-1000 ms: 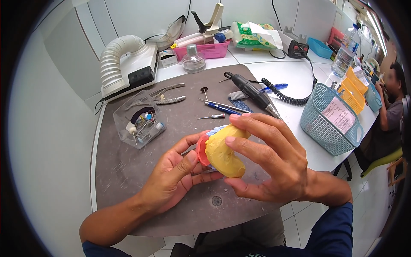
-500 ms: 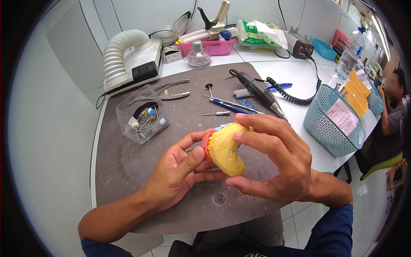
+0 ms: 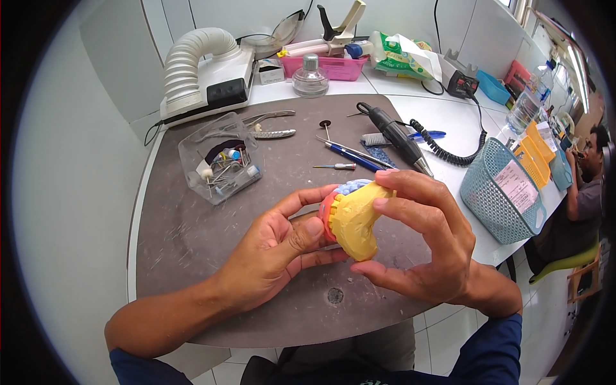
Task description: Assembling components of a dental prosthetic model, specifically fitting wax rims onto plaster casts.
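Above the middle of the grey-brown work mat (image 3: 186,282), a yellow dental cast (image 3: 360,224) is held between my two hands. A red-pink, gum-like piece (image 3: 326,217) lies along its left edge, beside the yellow teeth. Blue, tooth-shaped material (image 3: 353,186) shows behind the cast. My left hand (image 3: 273,250) is closed on the red-pink side, thumb in front, fingers behind. With fingertips on the upper right end and the thumb by the lower end, my right hand (image 3: 436,237) grips the yellow cast. How the parts join underneath is hidden.
A clear box of burs (image 3: 221,163), pliers (image 3: 276,133), a small screwdriver (image 3: 335,167), pens (image 3: 353,156) and a black handpiece (image 3: 394,135) lie beyond my hands. A blue basket (image 3: 497,192) stands right. A glass bottle (image 3: 310,77) stands behind. Another person (image 3: 581,186) sits far right.
The cast has tilted in my hands, so more of its yellow teeth and the blue material shows. Both hands keep their hold. The whole view has shifted slightly.
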Demonstrator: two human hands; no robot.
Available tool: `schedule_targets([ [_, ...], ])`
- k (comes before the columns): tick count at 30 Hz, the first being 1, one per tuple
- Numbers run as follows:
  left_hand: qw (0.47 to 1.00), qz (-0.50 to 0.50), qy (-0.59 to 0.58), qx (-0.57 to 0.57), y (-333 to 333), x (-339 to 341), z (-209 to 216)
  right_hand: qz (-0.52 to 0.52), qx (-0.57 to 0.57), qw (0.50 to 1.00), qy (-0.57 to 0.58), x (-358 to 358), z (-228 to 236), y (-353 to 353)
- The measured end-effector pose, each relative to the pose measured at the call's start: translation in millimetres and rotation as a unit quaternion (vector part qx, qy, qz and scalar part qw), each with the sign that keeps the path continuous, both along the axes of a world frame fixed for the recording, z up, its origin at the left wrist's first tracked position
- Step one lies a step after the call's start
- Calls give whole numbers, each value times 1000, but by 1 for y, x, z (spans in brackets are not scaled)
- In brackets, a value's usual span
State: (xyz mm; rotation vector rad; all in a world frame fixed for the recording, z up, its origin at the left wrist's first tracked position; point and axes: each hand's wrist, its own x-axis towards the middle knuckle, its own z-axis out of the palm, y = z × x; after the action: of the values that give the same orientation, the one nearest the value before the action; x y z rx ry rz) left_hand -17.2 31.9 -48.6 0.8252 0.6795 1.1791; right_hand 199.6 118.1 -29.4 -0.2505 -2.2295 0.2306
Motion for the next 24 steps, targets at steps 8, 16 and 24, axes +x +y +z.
schedule_targets([
  [8, 1000, -2, -6, -3, 0, 0, 1, 8, 13, 1000, 0, 0, 0, 1],
  [16, 1000, -3, -6, -7, 1, 0, 1, 21, 7, 1000, -6, 1, 1, 2],
  [24, 1000, 9, -3, -7, -1, 0, 3, 25, 49, 998, -13, 1, -1, 5],
])
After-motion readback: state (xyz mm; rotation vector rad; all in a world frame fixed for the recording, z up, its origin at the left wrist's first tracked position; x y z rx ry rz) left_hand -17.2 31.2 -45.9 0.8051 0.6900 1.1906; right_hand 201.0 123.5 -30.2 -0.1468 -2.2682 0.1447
